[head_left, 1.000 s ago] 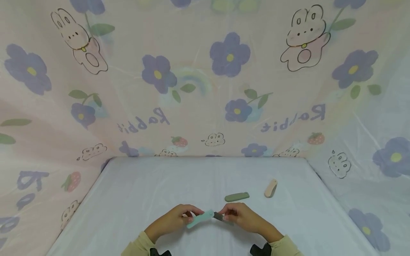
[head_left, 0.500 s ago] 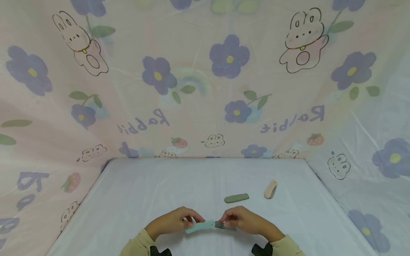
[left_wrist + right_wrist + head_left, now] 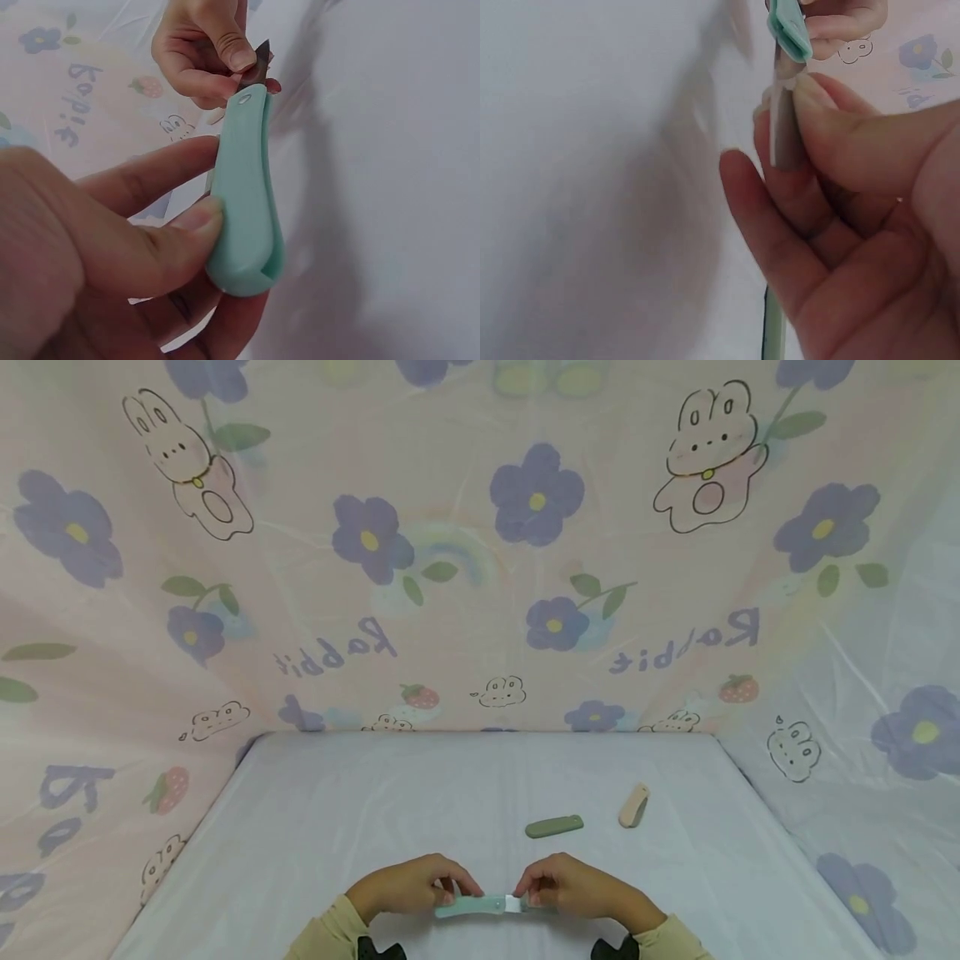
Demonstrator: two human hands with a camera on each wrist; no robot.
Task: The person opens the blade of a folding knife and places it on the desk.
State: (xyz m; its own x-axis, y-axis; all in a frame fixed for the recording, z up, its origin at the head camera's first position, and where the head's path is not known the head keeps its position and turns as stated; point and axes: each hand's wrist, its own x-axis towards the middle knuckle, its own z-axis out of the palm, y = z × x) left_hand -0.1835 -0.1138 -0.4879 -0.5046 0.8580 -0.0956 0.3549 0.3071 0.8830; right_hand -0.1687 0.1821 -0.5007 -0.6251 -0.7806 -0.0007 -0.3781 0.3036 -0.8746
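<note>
A folding knife with a mint-green handle (image 3: 471,907) is held between both hands near the front of the table. My left hand (image 3: 411,885) pinches the handle, thumb on one face and fingers behind, as the left wrist view shows. The metal blade (image 3: 786,127) extends from the handle, roughly in line with it. My right hand (image 3: 572,885) pinches this blade between thumb and fingers, covering part of it. In the left wrist view a pivot rivet (image 3: 244,99) shows near the handle's end, and a slot runs along its edge.
Beyond the right hand, an olive-green folded-knife-shaped piece (image 3: 553,826) lies on the white table (image 3: 360,793). A beige piece (image 3: 634,805) of similar shape lies farther right. Printed fabric (image 3: 450,610) with rabbits and flowers encloses the back and sides.
Both hands have come slightly nearer the body. The mint handle has turned from slanted to nearly level, and the blade has swung into line with it, now catching light.
</note>
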